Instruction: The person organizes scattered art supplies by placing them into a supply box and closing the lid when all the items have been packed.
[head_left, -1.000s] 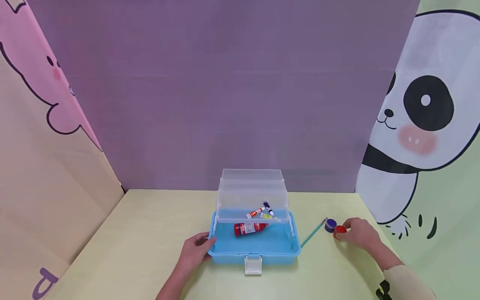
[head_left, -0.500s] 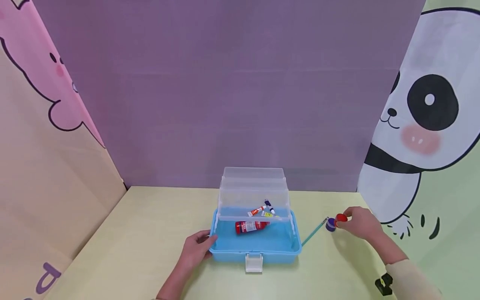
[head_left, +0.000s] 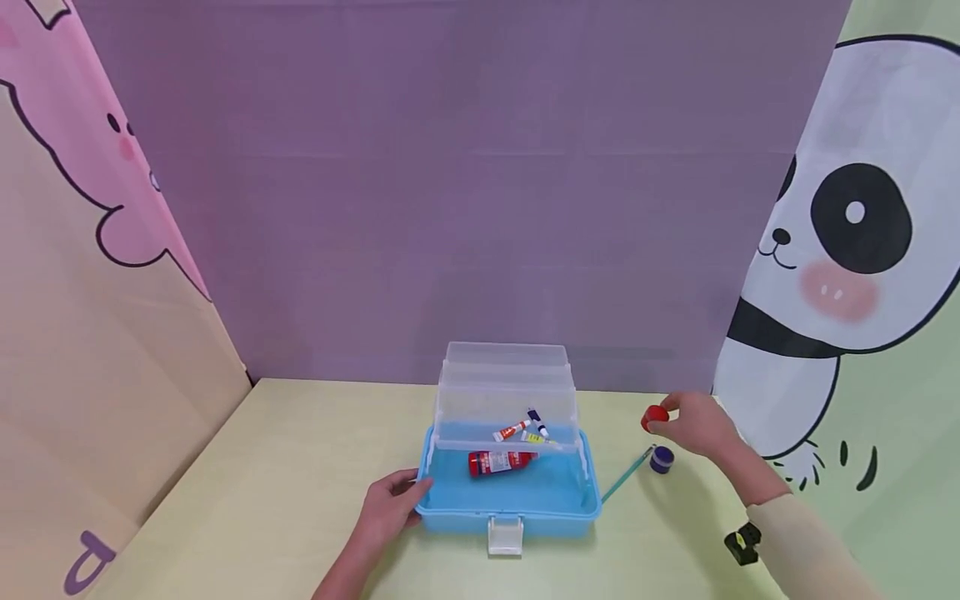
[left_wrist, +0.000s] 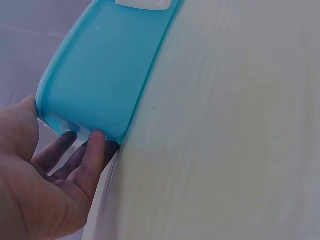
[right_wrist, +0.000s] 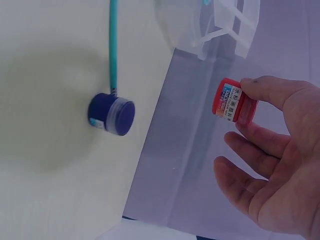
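My right hand (head_left: 697, 425) pinches a small red paint jar (right_wrist: 233, 101) between thumb and forefinger, the other fingers loosely bent. It is held up above the table, to the right of a light blue plastic box (head_left: 450, 523). A purple paint jar (head_left: 662, 459) stands on the table below it. My left hand (head_left: 386, 510) grips the left end of the box, thumb over the rim and fingers against the outer wall. Inside lie a red bottle (head_left: 501, 462) and several small paint tubes (head_left: 513, 430), seen partly through the clear lid.
The box's clear lid (head_left: 507, 387) stands raised at the back. A teal paintbrush (head_left: 628, 473) lies between the box and the purple jar. A white latch (head_left: 505, 536) hangs at the box's front. Behind the table (head_left: 300, 467) rises a purple backdrop (head_left: 465, 192).
My right hand has lifted the red jar off the table, from beside the purple jar, and carried it up and leftward. The left hand stays on the box.
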